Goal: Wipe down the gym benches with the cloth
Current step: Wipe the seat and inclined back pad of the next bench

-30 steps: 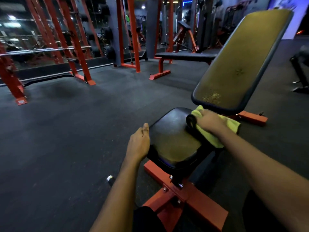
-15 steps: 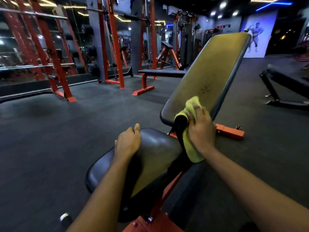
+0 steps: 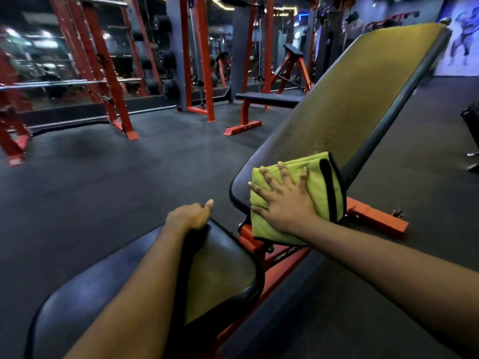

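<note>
Far left of the tilted black padded backrest (image 3: 357, 99) stands a red steel rack (image 3: 108, 81) on the dark rubber floor (image 3: 116, 193). Nearer, left of and below the backrest's lower end, the left hand (image 3: 190, 216) grips the far rim of the black cushioned seat pad (image 3: 145, 281). Its fingers are curled down over the edge and its thumb points forward. Behind the backrest's left edge, well apart from it, is a flat black bench with red legs (image 3: 269, 98).

The yellow-green cloth with black edging (image 3: 324, 182) lies flat on the lower end of the backrest, and its bottom hangs past the pad's lower edge. The right hand (image 3: 285, 200) presses on the cloth's left half with the palm down. Its fingers (image 3: 283, 174) are straight and spread apart, and the cloth reaches beyond the fingertips and out to their right. Below and right of the backrest's lower end lies the red frame foot (image 3: 375, 218).

Half a second earlier the cloth was bunched in the right hand at the backrest's bottom edge; now it is spread open under a flat palm. The left hand has kept its place on the seat rim.
</note>
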Available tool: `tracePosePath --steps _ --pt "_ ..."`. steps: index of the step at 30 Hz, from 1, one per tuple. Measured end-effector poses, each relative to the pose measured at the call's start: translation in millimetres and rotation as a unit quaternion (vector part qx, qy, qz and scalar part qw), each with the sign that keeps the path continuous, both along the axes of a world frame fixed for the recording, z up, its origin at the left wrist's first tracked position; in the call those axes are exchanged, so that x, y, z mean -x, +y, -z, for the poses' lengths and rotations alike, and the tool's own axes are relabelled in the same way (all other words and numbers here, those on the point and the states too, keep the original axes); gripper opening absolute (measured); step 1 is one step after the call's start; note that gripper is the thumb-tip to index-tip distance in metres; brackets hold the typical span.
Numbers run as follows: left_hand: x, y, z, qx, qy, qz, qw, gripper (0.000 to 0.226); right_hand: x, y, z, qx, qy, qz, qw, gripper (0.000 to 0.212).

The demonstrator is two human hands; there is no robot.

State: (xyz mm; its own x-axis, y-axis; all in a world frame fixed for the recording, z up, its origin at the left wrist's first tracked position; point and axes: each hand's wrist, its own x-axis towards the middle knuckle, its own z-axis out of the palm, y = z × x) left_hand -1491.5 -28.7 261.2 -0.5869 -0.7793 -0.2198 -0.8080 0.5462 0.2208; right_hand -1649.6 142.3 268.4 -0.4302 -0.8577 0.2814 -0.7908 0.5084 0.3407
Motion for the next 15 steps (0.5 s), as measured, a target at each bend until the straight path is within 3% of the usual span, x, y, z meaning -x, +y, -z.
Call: tracePosePath --steps 8,15 --pt "-5 -11 9 0.009 0.012 0.028 1.0 0.06 2 -97 -17 -0.052 -0.017 -0.02 0.998 0.06" --pt "-7 -2 1 0.015 0.002 0.029 0.999 0.057 -21 -42 12 -0.077 0.005 -0.09 0.993 0.06"
